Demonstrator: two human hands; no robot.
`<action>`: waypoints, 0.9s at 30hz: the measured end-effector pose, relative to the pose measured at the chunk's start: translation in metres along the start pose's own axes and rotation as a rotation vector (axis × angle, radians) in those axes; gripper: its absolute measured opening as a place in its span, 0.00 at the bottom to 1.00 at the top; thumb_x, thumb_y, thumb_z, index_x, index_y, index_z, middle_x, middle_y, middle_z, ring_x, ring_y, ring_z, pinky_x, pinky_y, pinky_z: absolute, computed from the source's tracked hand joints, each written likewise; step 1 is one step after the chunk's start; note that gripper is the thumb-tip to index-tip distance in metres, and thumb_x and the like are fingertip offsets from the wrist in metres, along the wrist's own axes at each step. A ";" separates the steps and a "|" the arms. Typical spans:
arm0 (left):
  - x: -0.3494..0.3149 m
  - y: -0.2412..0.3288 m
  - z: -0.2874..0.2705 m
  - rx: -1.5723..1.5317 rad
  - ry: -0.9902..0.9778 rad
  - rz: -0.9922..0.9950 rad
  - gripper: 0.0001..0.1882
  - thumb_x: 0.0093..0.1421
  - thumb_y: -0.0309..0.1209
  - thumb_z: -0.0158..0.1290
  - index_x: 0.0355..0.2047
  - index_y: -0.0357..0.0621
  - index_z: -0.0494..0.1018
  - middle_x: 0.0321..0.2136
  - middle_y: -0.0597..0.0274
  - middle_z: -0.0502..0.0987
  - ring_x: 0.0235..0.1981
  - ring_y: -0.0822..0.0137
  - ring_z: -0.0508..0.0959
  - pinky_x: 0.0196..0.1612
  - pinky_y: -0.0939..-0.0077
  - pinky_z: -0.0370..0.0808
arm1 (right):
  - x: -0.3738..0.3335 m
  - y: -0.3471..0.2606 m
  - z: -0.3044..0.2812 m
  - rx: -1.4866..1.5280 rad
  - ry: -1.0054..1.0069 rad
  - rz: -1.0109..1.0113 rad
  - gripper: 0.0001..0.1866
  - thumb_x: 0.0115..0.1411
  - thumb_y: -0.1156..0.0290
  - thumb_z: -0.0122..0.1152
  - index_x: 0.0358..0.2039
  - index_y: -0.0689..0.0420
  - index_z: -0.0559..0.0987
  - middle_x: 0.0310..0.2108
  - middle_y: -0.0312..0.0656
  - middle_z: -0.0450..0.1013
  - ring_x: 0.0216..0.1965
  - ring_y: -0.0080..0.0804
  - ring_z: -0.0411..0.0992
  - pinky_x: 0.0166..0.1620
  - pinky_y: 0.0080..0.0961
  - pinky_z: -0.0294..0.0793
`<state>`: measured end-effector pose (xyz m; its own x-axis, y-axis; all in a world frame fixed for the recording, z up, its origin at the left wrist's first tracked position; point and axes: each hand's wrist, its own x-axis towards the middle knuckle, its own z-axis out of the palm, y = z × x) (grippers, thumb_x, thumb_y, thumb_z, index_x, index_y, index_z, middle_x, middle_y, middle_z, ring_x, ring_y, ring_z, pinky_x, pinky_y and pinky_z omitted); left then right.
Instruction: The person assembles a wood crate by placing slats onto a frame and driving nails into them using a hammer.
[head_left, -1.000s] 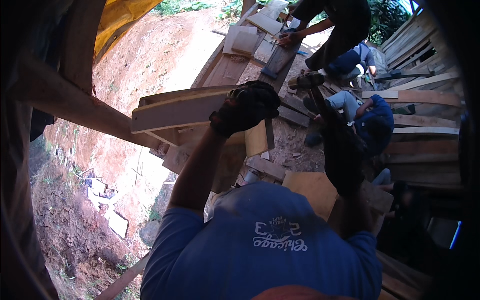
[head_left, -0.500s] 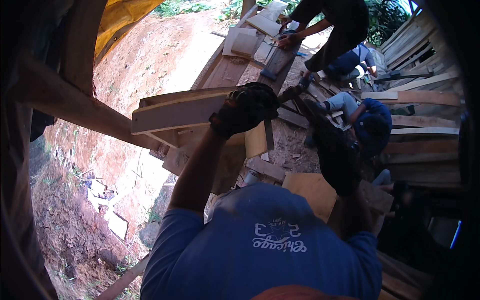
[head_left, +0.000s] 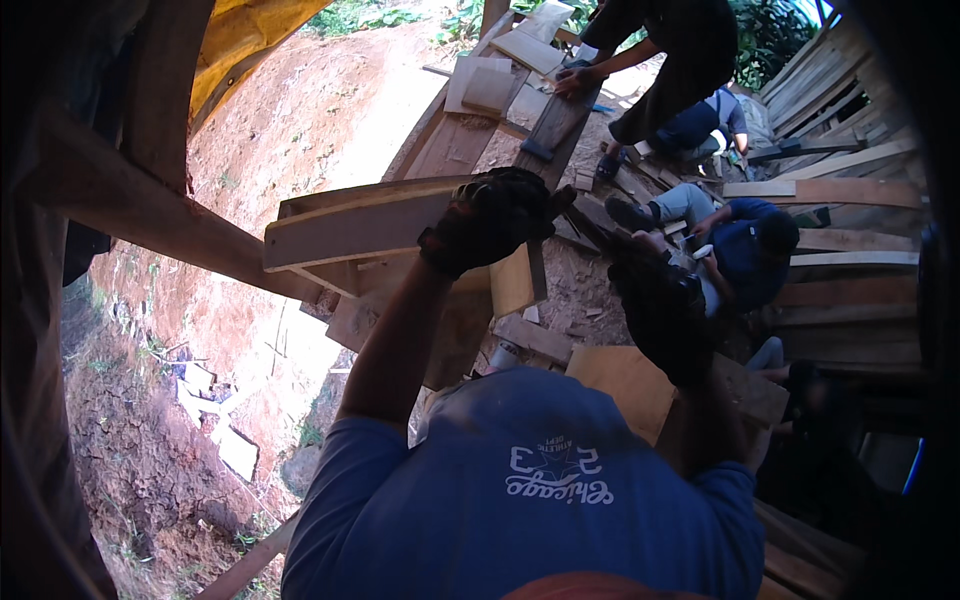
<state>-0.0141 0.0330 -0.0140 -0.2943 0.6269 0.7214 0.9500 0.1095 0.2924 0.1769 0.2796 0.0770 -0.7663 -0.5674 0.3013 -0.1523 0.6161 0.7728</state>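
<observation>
My left hand (head_left: 490, 222), in a black glove, is closed at the right end of a curved wooden board (head_left: 345, 228). What its fingers grip is hidden in the dark glove. My right hand (head_left: 662, 318), also gloved in black, is wrapped round the handle of a dark hammer (head_left: 597, 232). The hammer's head is close beside my left fist; I cannot tell whether it touches anything there. Below the curved board is a wooden block (head_left: 513, 280) with a pale face.
Flat boards (head_left: 620, 385) lie by my right forearm. One person (head_left: 690, 60) stands bent over planks (head_left: 440, 150); another (head_left: 745, 245) sits at the right, and a third (head_left: 715, 125) crouches behind. Long planks (head_left: 850, 245) line the right side. A beam (head_left: 190, 225) crosses at left above an earth slope.
The hammer has moved left toward my left fist, and my right hand has shifted slightly left. My left hand and the board stay put. The seated person has moved.
</observation>
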 end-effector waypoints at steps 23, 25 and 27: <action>-0.021 -0.010 0.014 -0.399 0.098 -0.170 0.12 0.57 0.31 0.70 0.40 0.45 0.81 0.39 0.59 0.83 0.43 0.56 0.83 0.47 0.61 0.81 | -0.010 0.004 0.009 0.660 0.043 0.310 0.21 0.68 0.70 0.64 0.61 0.55 0.79 0.56 0.43 0.80 0.47 0.41 0.80 0.46 0.38 0.78; -0.026 -0.018 0.019 -0.372 0.043 -0.190 0.14 0.59 0.33 0.68 0.43 0.46 0.81 0.42 0.60 0.83 0.44 0.57 0.83 0.48 0.61 0.81 | -0.011 -0.003 0.010 0.277 0.086 0.186 0.20 0.71 0.65 0.60 0.62 0.53 0.79 0.56 0.42 0.80 0.47 0.39 0.80 0.47 0.39 0.78; -0.031 -0.027 0.024 -0.273 -0.019 -0.167 0.15 0.62 0.36 0.66 0.47 0.46 0.80 0.44 0.62 0.83 0.45 0.59 0.83 0.49 0.62 0.81 | -0.012 -0.010 0.011 -0.053 0.070 0.062 0.22 0.75 0.58 0.55 0.64 0.51 0.78 0.56 0.40 0.80 0.47 0.36 0.79 0.48 0.43 0.77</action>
<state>-0.0285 0.0294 -0.0597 -0.4396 0.6321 0.6381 0.8246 0.0024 0.5657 0.1810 0.2857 0.0596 -0.7274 -0.5673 0.3861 -0.0719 0.6225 0.7793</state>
